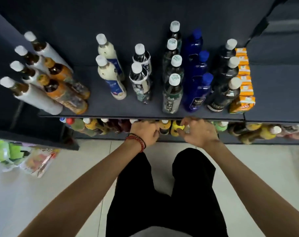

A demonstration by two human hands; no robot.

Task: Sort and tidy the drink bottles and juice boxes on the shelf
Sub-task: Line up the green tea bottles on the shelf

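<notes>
Below, right hand (199, 133) fingers pinch upright yellow bottle (175, 129), cap up; left hand (144, 133) grip unclear.

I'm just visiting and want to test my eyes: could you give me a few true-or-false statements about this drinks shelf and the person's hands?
1. Three blue bottles stand in a line on the top shelf. True.
2. The orange juice boxes sit at the top shelf's left end. False: they sit at its right end.
3. The left hand and the right hand both reach to the lower shelf. True.
4. A red bracelet is worn next to the right hand. False: it is next to the left hand.
</notes>
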